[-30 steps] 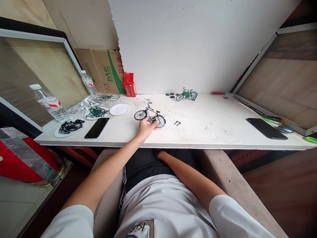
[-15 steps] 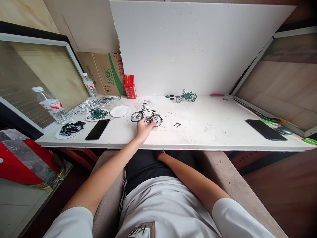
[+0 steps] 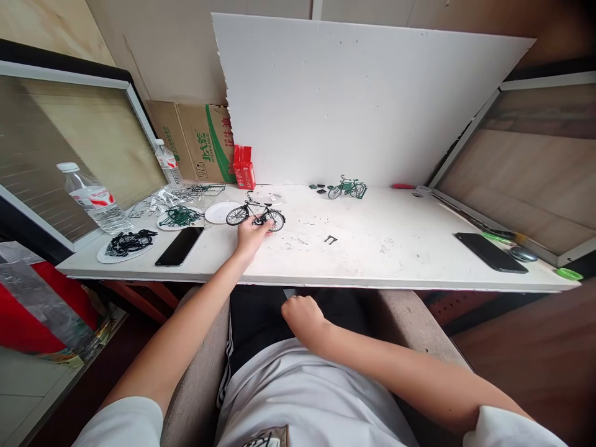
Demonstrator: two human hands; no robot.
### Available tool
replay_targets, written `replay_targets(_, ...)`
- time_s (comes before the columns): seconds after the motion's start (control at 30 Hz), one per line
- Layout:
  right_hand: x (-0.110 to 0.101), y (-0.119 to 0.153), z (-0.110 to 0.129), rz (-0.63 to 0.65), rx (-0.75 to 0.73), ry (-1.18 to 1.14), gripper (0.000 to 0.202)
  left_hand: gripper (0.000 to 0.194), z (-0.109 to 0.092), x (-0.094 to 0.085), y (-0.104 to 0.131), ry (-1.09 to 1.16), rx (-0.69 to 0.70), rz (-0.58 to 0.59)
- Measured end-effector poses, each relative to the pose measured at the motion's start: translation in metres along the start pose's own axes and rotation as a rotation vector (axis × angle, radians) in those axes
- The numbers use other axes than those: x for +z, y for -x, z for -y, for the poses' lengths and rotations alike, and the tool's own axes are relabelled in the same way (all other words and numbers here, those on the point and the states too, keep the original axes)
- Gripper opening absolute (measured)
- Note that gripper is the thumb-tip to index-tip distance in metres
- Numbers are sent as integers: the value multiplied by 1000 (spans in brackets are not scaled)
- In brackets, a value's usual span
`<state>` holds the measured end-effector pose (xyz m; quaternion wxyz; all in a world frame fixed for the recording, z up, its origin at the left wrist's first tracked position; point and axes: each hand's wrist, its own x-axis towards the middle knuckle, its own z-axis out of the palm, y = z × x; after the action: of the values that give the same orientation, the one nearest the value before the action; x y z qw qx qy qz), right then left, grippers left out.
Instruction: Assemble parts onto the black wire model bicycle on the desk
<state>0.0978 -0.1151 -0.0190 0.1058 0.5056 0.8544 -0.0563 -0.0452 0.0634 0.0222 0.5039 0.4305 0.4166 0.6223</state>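
Observation:
My left hand (image 3: 252, 237) is closed on the lower part of a black model bicycle (image 3: 257, 213), which stands upright over the table's left-centre. My right hand (image 3: 303, 313) is in a fist above my lap, below the table's front edge. A small pale, flat piece (image 3: 289, 292) pokes out from its fingers; what it is I cannot make out. Right of the bicycle lies a small black U-shaped part (image 3: 330, 239). Farther back stands a green model bicycle (image 3: 347, 187), with small dark green pieces (image 3: 318, 187) to its left.
On the white table (image 3: 354, 267), plates of black parts (image 3: 128, 244) and green parts (image 3: 179, 215), an empty plate (image 3: 222, 213), a phone (image 3: 179, 246) and bottles (image 3: 95, 198) stand left. A red box (image 3: 244, 167) is behind. Another phone (image 3: 490, 252) lies right.
My left hand has moved left with the black bicycle, now overlapping the empty plate. My right hand has come out from under the table edge into view, holding a pale piece. The view has shifted slightly.

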Motion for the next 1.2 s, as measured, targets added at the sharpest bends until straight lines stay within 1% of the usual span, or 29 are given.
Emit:
replay_targets(0.07,-27,17,-3,-18,-5,-23,27,52,3,-2,-2,3,-10,0)
replay_targets(0.1,-42,22,-9,-65,-10,-74,27,53,5,-3,-2,9,-19,-1)
replay_targets(0.17,-67,27,-31,-144,41,-218,27,53,8,-4,-3,16,-35,-9)
replay_targets(0.23,-82,23,-61,-301,157,-311,26,53,10,-4,-3,16,-37,-11)
replay_targets(0.3,-87,12,-95,-424,282,-359,26,53,11,-3,-1,9,-35,-6)
replay_targets(0.4,-81,-7,-138,-538,422,-279,25,55,11,-1,1,-5,-51,-6)
replay_targets(0.47,-76,-20,-157,-563,475,-230,25,56,11,0,2,-3,-49,-7)
replay_targets(0.53,-71,-31,-168,-537,494,-192,27,56,11,-1,2,-2,-45,-10)
replay_targets(0.6,-69,-39,-170,-490,484,-160,28,56,11,-1,1,-6,-43,-19)
replay_targets(0.7,-73,-51,-160,-511,431,-96,29,54,13,-2,0,-6,-42,-19)
replay_targets(0.77,-79,-59,-147,-552,359,-82,29,53,13,-2,-1,-7,-42,-16)
replay_targets(0.8,-83,-64,-139,-550,304,-93,28,53,14,-3,-2,-8,-44,-18)
replay_targets(0.9,-92,-81,-119,-475,149,-181,24,54,14,-3,-3,-2,-50,-33)
replay_targets(0.93,-93,-87,-114,-459,125,-190,24,54,15,-3,-4,0,-51,-37)
replay_targets(1.0,-93,-98,-106,-447,135,-182,26,54,15,-3,-4,2,-49,-35)
replay_targets(1.07,-89,-106,-102,-449,207,-179,30,53,16,-3,-5,-1,-40,-27)
replay_targets(1.2,-83,-113,-97,-460,199,-121,34,53,19,-4,-6,-1,-18,-11)
